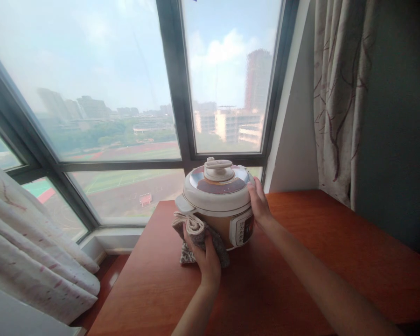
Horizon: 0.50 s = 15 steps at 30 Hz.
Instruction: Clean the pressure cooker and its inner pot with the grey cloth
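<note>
1. Where the room ends behind the pressure cooker (219,200), a large window (126,93) with dark frames shows a city and sports fields.
2. Patterned curtains (336,93) hang to the right of the cooker and also far to its left.
3. A red-brown wooden table (301,261) carries the cooker near its back edge.
4. Against the cooker's right side, the right hand (259,203) lies open and flat.
5. At the cooker's lower left side, the left hand (205,254) grips a bunched grey cloth (192,231) pressed to its body.
</note>
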Each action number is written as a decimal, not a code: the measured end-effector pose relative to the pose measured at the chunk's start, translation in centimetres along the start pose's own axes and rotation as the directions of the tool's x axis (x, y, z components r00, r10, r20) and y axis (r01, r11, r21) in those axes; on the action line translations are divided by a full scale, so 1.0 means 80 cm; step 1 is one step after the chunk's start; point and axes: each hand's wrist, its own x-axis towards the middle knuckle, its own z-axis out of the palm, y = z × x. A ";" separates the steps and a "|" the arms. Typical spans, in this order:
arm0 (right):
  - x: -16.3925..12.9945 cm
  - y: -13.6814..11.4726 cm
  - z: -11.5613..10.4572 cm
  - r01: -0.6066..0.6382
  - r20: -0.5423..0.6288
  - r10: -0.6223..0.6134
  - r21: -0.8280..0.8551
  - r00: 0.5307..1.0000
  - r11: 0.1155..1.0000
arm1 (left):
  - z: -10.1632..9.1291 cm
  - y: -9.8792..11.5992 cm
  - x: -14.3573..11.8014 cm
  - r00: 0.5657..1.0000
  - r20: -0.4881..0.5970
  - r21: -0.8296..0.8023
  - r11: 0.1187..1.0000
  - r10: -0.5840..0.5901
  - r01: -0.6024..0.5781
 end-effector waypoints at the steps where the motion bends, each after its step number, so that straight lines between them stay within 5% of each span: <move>1: -0.001 0.001 0.000 -0.003 0.004 0.003 0.011 1.000 1.000 | 0.000 0.007 -0.009 0.999 0.016 -0.005 0.999 0.035 -0.035; 11: -0.035 -0.005 0.003 0.002 0.002 -0.002 0.048 1.000 0.999 | -0.011 0.024 -0.026 0.947 0.151 0.054 0.954 0.283 -0.294; 13: -0.040 -0.004 0.004 -0.004 0.003 0.004 0.063 1.000 0.998 | -0.011 0.021 -0.031 0.898 0.186 0.084 0.904 0.398 -0.418; 15: -0.041 -0.001 0.001 0.002 0.010 -0.003 0.074 1.000 0.997 | -0.007 0.021 -0.036 0.783 0.296 0.140 0.786 0.547 -0.602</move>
